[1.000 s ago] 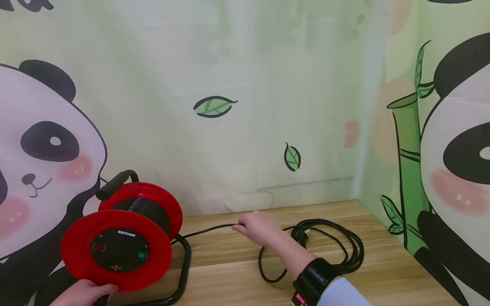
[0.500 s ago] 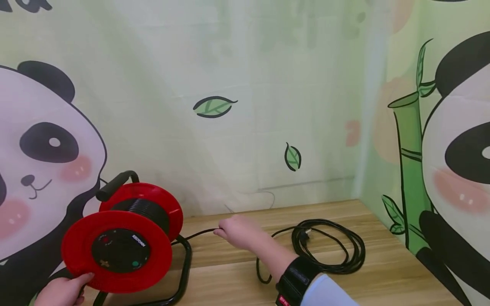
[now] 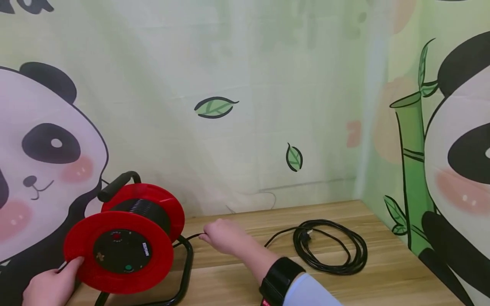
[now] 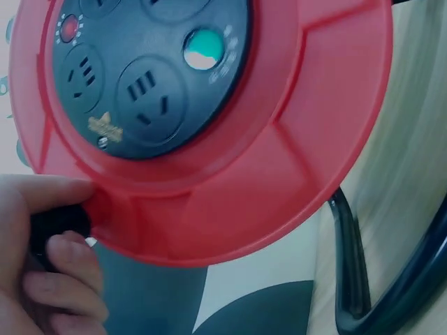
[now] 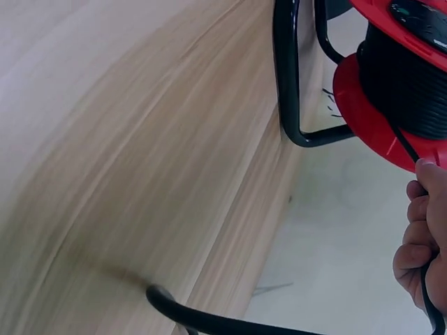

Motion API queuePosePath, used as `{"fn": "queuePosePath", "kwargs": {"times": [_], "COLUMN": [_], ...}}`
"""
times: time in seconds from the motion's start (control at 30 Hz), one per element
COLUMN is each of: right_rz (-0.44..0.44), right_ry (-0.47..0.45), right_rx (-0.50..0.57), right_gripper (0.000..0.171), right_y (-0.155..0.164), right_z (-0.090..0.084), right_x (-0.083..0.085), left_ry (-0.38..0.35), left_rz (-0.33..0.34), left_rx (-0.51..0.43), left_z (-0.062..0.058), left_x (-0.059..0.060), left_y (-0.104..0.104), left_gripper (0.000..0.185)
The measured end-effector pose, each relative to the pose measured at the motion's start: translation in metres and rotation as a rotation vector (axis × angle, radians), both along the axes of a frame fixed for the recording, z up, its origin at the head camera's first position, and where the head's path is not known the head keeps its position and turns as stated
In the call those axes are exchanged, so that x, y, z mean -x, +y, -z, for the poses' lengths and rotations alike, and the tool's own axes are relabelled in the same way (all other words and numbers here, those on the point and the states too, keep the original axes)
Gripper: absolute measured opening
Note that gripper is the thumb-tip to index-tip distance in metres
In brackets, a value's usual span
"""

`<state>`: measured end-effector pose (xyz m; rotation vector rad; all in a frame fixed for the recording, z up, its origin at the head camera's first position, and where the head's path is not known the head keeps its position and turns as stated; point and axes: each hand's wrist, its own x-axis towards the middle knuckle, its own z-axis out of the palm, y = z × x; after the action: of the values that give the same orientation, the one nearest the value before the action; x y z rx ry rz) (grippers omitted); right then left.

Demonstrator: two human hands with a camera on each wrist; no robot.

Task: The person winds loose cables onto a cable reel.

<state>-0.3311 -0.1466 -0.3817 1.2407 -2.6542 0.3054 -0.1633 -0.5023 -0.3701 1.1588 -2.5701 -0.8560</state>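
Observation:
A red and black cable reel (image 3: 78, 238) stands on the left of the table, with dark cable wound round its drum. My left hand (image 3: 51, 287) is at the lower left of the front disc. In the left wrist view its fingers curl round a black crank knob (image 4: 59, 227) at the disc's rim. My right hand (image 3: 226, 238) grips the black cable (image 3: 195, 235) just right of the reel. The right wrist view shows that cable running from the fist up to the drum. Further right lies a loose cable coil (image 3: 357, 257), with a plug (image 3: 305, 236) inside its loop.
The wooden table (image 3: 222, 280) meets a printed cloth backdrop (image 3: 245, 170) behind and at both sides. A black tube frame (image 3: 187, 267) supports the reel and juts toward the right hand. The reel's carrying handle (image 3: 115, 186) rises at its top.
The reel's front disc has turned clockwise, and my left hand has gone left and up with the knob. My right hand has moved left toward the reel with the cable; slack beside the coil has shrunk.

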Motion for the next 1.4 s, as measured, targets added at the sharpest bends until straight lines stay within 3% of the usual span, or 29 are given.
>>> {"fn": "queuePosePath", "kwargs": {"times": [0.13,0.23,0.37,0.5,0.63,0.73,1.17,1.3,1.4], "right_rz": [0.012,0.002,0.002,0.01,-0.002,-0.005,0.056,0.052,0.029], "right_ry": [-0.012,-0.016,-0.024,-0.049,-0.014,0.003,-0.103,-0.133,-0.221], "right_rx": [-0.036,-0.059,-0.077,-0.086,-0.097,-0.102,-0.09,-0.041,0.031], "right_gripper": [0.036,0.034,0.031,0.029,0.028,0.028,0.028,0.032,0.037], "right_y": [-0.011,-0.02,-0.028,-0.033,-0.037,-0.038,-0.035,-0.028,-0.018], "right_z": [0.003,0.004,0.004,0.006,0.008,0.009,0.005,0.004,0.004], "right_x": [-0.002,-0.005,-0.01,-0.014,-0.016,-0.017,-0.024,-0.025,-0.023], "left_ry": [0.095,0.229,0.388,0.504,0.607,0.624,0.577,0.553,0.547], "left_rz": [-0.096,-0.16,-0.185,-0.21,-0.242,-0.26,-0.255,-0.255,-0.254], "left_rx": [-0.034,-0.075,-0.117,-0.14,-0.129,-0.134,-0.152,-0.188,-0.185], "left_z": [-0.003,-0.006,-0.012,-0.014,-0.014,-0.012,-0.015,-0.014,-0.012], "left_x": [0.003,0.005,0.005,0.008,0.013,0.014,0.012,0.012,0.012], "left_y": [0.008,0.014,0.021,0.027,0.032,0.032,0.027,0.028,0.029], "left_gripper": [0.087,0.085,0.083,0.077,0.065,0.065,0.065,0.064,0.064]}}
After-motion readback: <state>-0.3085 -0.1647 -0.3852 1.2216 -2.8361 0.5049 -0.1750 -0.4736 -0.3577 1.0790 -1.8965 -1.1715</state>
